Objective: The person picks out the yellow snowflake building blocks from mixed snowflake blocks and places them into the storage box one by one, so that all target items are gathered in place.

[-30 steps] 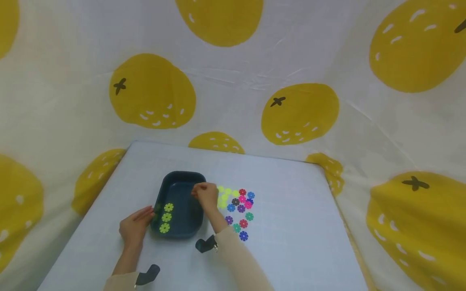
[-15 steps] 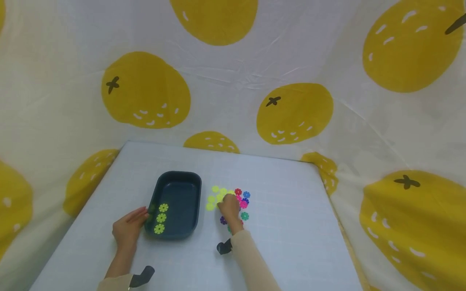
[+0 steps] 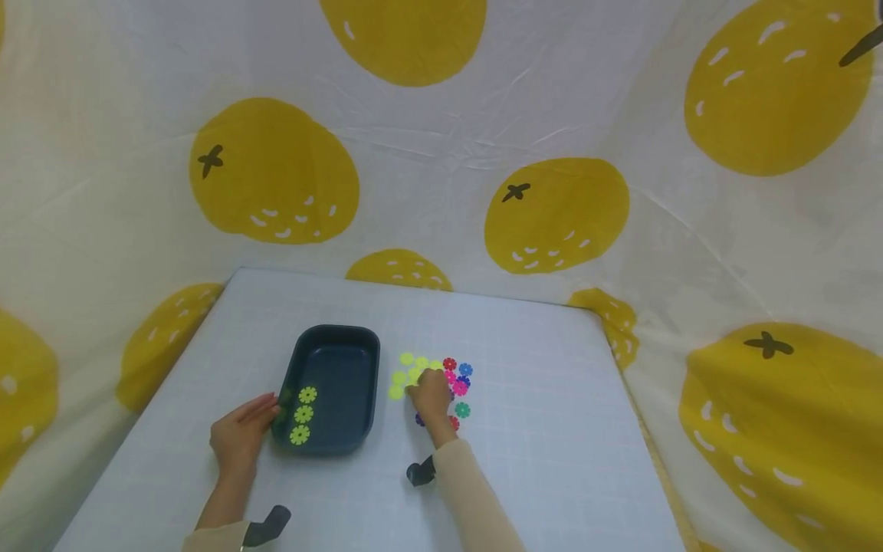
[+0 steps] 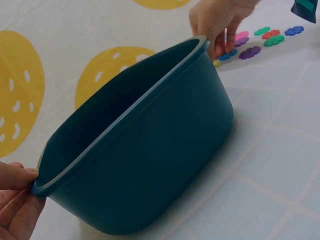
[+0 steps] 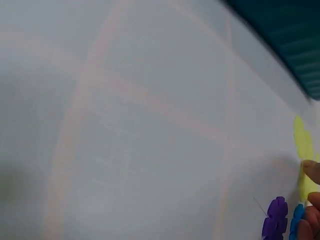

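My left hand [image 3: 240, 435] pinches the left rim of a dark teal tub [image 3: 327, 446]; in the left wrist view, thumb and fingers [image 4: 19, 207] hold the tub's rim [image 4: 117, 122]. Three yellow-green flower discs [image 3: 303, 415] lie in a column at the left inside it. Over loose discs right of the tub, my right hand [image 3: 431, 399] reaches down, fingers bent downward. The right wrist view shows its thumb [image 5: 312, 171] at a yellow-green disc [image 5: 305, 147], with a blue disc [image 5: 296, 220] by the fingers; no disc is seen lifted.
Yellow-green discs [image 3: 398, 379] lie between the tub and my right hand. Red [image 3: 450, 363], blue [image 3: 465, 369], pink [image 3: 460, 388] and green [image 3: 463, 410] ones lie around its far and right sides. A fruit-patterned cloth [image 3: 414, 176] hangs behind the white table [image 3: 545, 429].
From over the tub, my right hand has moved right to the loose discs, and lately shifted only slightly. My left hand has stayed on the tub's rim. The head view has turned slightly right.
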### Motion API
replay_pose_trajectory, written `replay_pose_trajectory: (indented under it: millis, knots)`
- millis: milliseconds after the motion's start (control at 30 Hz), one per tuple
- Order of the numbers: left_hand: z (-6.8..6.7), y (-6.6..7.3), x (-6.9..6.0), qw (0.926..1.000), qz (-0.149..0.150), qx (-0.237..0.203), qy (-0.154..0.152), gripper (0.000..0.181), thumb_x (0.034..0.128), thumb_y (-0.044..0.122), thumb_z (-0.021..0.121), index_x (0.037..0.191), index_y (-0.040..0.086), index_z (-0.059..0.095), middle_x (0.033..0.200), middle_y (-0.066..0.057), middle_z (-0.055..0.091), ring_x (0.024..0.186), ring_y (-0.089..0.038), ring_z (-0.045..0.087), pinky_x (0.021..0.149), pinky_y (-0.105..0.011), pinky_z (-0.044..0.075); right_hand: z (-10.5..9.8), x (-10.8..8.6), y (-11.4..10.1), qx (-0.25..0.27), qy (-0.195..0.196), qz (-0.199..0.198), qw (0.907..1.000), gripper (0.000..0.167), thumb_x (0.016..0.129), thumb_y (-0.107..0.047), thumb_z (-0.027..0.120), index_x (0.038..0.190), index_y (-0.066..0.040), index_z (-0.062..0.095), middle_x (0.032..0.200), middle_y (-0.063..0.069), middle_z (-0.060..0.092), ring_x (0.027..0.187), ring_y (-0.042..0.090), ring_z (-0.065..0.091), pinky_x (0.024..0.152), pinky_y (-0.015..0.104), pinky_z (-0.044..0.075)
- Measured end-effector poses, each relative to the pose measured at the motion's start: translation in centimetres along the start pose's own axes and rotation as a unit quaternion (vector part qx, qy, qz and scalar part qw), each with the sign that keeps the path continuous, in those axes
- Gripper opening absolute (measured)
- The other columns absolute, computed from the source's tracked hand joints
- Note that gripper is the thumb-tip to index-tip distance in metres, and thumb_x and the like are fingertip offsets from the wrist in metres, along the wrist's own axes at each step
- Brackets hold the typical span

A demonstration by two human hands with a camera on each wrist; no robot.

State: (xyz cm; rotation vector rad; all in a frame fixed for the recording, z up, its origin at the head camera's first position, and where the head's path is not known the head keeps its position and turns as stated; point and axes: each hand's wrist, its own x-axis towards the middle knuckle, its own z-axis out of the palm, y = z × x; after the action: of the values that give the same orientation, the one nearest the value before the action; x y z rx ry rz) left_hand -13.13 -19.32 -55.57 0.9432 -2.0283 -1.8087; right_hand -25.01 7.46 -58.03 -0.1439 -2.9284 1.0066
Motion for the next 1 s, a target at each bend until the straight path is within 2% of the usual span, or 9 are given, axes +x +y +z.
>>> replay_pose_trajectory:
  millis: [233, 400, 533, 633, 700, 767, 867, 1000]
  knots:
    - [-0.1, 0.2, -0.2, 1.0000, 0.003, -0.001, -0.003, 0.036, 0.0910, 0.006, 0.071, 0.126, 0.001, 0.065, 0.129, -0.017, 0.065, 0.078, 0.021, 0.056, 0.073, -0.003, 0.050, 0.6, -0.1, -0.1, 0.006, 0.019, -0.027, 0.9994, 0.019, 0.083, -0.007, 0.074, 0.096, -0.003, 0.061, 0.082, 0.007, 0.062, 0.072, 0.016, 0.055, 0.066, 0.030, 0.053]
    - [-0.1, 0.2, -0.1, 1.0000, 0.004, -0.001, -0.003, 0.035, 0.0915, 0.006, 0.070, 0.126, 0.001, 0.065, 0.129, -0.017, 0.065, 0.080, 0.020, 0.056, 0.073, -0.003, 0.050, 0.7, -0.2, 0.0, 0.041, 0.051, -0.022, 0.9976, 0.014, 0.083, -0.003, 0.071, 0.096, -0.002, 0.067, 0.084, 0.009, 0.069, 0.074, 0.020, 0.063, 0.068, 0.033, 0.057]
    - [-0.1, 0.1, -0.1, 1.0000, 0.003, 0.004, -0.003, 0.035, 0.0923, 0.007, 0.069, 0.127, 0.001, 0.065, 0.130, -0.019, 0.064, 0.083, 0.018, 0.057, 0.073, -0.003, 0.051, 0.5, 0.0, 0.4, 0.090, 0.054, -0.003, 0.9944, 0.014, 0.082, -0.003, 0.072, 0.096, 0.000, 0.074, 0.092, 0.013, 0.074, 0.086, 0.027, 0.069, 0.075, 0.038, 0.060]
    - [-0.2, -0.1, -0.2, 1.0000, 0.000, 0.002, -0.003, 0.036, 0.0922, 0.007, 0.069, 0.127, 0.001, 0.064, 0.131, -0.019, 0.063, 0.082, 0.019, 0.056, 0.073, -0.003, 0.050, 0.4, 0.4, 0.6, 0.134, 0.040, 0.030, 0.9896, 0.015, 0.081, -0.004, 0.073, 0.096, 0.000, 0.076, 0.093, 0.012, 0.075, 0.086, 0.025, 0.069, 0.073, 0.034, 0.061]
    - [-0.2, 0.0, -0.3, 1.0000, 0.001, 0.001, -0.006, 0.036, 0.0922, 0.007, 0.069, 0.127, 0.001, 0.064, 0.132, -0.020, 0.062, 0.081, 0.020, 0.055, 0.073, -0.003, 0.050, 0.1, 0.5, 0.4, 0.187, 0.027, 0.061, 0.9801, 0.016, 0.081, -0.003, 0.073, 0.097, 0.002, 0.076, 0.092, 0.014, 0.075, 0.083, 0.023, 0.071, 0.070, 0.031, 0.061]
    - [-0.1, 0.0, -0.3, 1.0000, 0.006, 0.001, -0.008, 0.036, 0.0923, 0.007, 0.069, 0.127, 0.001, 0.064, 0.132, -0.020, 0.062, 0.080, 0.021, 0.054, 0.073, -0.003, 0.050, -0.5, 0.7, -0.1, 0.251, 0.011, 0.093, 0.9635, 0.018, 0.083, -0.003, 0.073, 0.100, 0.003, 0.075, 0.093, 0.015, 0.074, 0.079, 0.021, 0.072, 0.067, 0.028, 0.061]
    - [-0.2, 0.1, -0.4, 0.9998, 0.015, 0.000, -0.010, 0.036, 0.0921, 0.008, 0.070, 0.127, 0.001, 0.064, 0.131, -0.020, 0.062, 0.080, 0.022, 0.054, 0.074, -0.003, 0.050, -1.5, 0.9, -1.4, 0.348, -0.017, 0.140, 0.9266, 0.020, 0.087, -0.004, 0.071, 0.105, 0.005, 0.072, 0.095, 0.018, 0.073, 0.076, 0.021, 0.074, 0.066, 0.024, 0.061]
    - [-0.2, 0.1, -0.3, 0.9999, 0.014, -0.003, -0.010, 0.036, 0.0918, 0.009, 0.070, 0.126, 0.002, 0.065, 0.131, -0.019, 0.063, 0.080, 0.022, 0.055, 0.074, -0.003, 0.050, -2.5, 1.2, -3.7, 0.421, -0.053, 0.181, 0.8871, 0.022, 0.090, -0.009, 0.071, 0.110, 0.002, 0.070, 0.097, 0.017, 0.075, 0.080, 0.020, 0.075, 0.069, 0.021, 0.059]
